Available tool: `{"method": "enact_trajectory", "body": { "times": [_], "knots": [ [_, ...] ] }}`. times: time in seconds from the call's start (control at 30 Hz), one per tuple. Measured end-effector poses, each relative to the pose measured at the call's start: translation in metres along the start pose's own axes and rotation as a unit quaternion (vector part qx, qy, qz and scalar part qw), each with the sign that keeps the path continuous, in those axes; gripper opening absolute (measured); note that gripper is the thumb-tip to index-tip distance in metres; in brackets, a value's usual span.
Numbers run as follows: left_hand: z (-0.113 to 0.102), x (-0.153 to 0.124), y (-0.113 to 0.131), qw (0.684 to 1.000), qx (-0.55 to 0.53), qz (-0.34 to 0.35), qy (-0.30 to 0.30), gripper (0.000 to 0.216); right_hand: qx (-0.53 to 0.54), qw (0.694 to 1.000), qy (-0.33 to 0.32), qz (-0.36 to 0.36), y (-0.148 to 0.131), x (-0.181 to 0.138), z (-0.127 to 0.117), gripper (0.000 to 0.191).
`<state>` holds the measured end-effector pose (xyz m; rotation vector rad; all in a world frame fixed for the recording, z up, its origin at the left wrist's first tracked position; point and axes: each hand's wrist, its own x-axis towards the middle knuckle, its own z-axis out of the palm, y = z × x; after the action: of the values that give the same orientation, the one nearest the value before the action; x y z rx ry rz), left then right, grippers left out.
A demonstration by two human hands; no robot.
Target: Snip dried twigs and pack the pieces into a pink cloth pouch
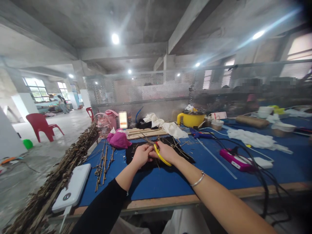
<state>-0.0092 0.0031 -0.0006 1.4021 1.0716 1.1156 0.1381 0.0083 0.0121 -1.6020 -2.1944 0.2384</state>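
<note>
The left hand (141, 156) has the thumb and fingers drawn together in a pinch, near the middle of the frame; what is between the fingertips is hidden, so I cannot tell what they have hold of. The right hand (168, 152), touching or almost touching it, is curled around the yellow-handled cutting tool (162, 157). How wide its blades stand I cannot tell, because they are small and point away, toward upper centre.

For good work here, I would judge, the left fingertips should stay well clear of the blades, and the piece should be held firm and close to the cutting place. A short, steady squeeze seems better than a twist, since such dry stems may split.

Under the hands lies the black cloth (186, 152), with thin twigs scattered on it; it could catch small pieces, if it stays flat. To its left are longer branches (104, 165), laid on the blue table (195, 177), and above these the purple bundle (119, 139). At lower left rests a white power bank (73, 188). The yellow pot (193, 119) stands right of upper centre, and the purple power strip (235, 160) at right.
</note>
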Motion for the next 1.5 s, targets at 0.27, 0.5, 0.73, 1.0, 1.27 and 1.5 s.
{"method": "enact_trajectory", "body": {
  "times": [0.27, 0.5, 0.73, 1.0, 1.27, 1.5],
  "knots": [
    [-0.002, -0.002, 0.003, 1.0, 0.009, -0.002, 0.006, 0.02, -0.025, 1.0, 0.0, 0.015, -0.002, 0.0, -0.005, 0.055],
    [-0.002, -0.001, 0.002, 1.0, -0.004, -0.018, 0.008, 0.018, -0.004, 1.0, 0.002, 0.014, 0.001, 0.001, -0.003, 0.052],
    [0.0, 0.0, 0.003, 0.999, -0.036, -0.04, 0.004, 0.016, 0.021, 1.0, -0.015, 0.011, 0.003, 0.004, 0.0, 0.05],
    [-0.001, 0.003, 0.0, 0.997, -0.05, -0.05, 0.019, 0.017, -0.023, 1.0, -0.015, -0.007, 0.004, 0.003, 0.005, 0.057],
    [0.001, 0.003, -0.003, 0.998, -0.06, -0.034, -0.006, 0.023, 0.027, 0.999, 0.008, -0.025, 0.005, 0.002, 0.009, 0.057],
    [0.002, 0.001, -0.003, 0.998, -0.051, -0.026, -0.016, 0.025, 0.014, 0.999, -0.001, -0.041, 0.007, 0.003, 0.006, 0.056]
  ]
}}
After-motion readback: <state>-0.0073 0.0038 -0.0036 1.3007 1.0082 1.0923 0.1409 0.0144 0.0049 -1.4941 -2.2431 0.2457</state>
